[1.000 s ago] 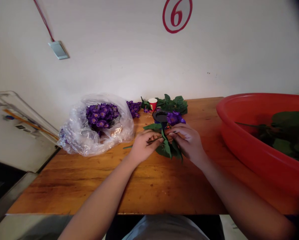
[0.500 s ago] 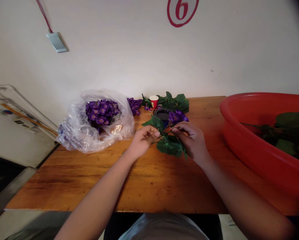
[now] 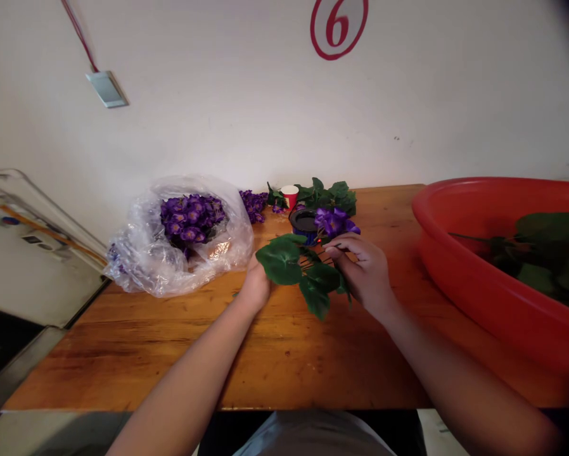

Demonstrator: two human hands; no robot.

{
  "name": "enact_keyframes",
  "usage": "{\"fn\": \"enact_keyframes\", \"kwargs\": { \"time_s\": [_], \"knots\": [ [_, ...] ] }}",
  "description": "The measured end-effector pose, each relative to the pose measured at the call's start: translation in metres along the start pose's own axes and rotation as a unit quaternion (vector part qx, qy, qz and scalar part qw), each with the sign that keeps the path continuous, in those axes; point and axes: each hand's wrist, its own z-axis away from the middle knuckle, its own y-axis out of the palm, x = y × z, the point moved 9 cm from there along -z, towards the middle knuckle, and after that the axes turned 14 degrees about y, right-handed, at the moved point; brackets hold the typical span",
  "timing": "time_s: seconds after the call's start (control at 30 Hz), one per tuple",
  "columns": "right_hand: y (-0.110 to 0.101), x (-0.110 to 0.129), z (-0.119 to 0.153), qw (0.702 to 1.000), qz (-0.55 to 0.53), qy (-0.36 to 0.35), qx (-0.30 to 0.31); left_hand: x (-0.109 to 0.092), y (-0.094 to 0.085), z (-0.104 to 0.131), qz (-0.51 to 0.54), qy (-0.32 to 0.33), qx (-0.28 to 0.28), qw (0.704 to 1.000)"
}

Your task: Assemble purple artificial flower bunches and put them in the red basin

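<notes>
A leafy green stem (image 3: 320, 278) hangs over the wooden table between my hands, its large leaves spread toward the left. My right hand (image 3: 367, 266) pinches its thin stem near a purple flower (image 3: 334, 221). Behind the leaves, my left hand (image 3: 258, 282) is at their left edge; its fingers are hidden. Just beyond the flower is a round black-topped pot (image 3: 304, 220) with a blue side and a small red light near it.
A clear plastic bag (image 3: 170, 278) of purple flowers (image 3: 192, 218) lies left. A red-and-white cup (image 3: 289, 196) and more leaves (image 3: 339, 196) stand near the wall. A large red basin (image 3: 460, 272) with greenery (image 3: 550, 247) fills the right of the wooden table (image 3: 265, 367).
The leaves have turned and spread leftward, now covering my left fingers. My left hand has shifted slightly left and down. My right hand keeps its pinch, and the view has tilted slightly.
</notes>
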Motion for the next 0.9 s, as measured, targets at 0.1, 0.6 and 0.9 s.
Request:
{"fn": "enact_keyframes", "kwargs": {
  "time_s": [0.1, 0.6, 0.9],
  "knots": [
    [-0.001, 0.003, 0.001, 1.000, 0.004, -0.012, -0.004, 0.006, -0.001, 0.002, 0.011, -0.011, -0.009, 1.000],
    [-0.002, 0.005, 0.002, 0.999, 0.017, -0.033, -0.011, -0.020, 0.043, 0.003, -0.109, -0.039, 0.249, 0.962],
    [0.001, 0.000, -0.001, 0.999, 0.026, -0.013, 0.017, -0.003, 0.037, 0.012, -0.165, -0.083, 0.268, 0.946]
  ]
}}
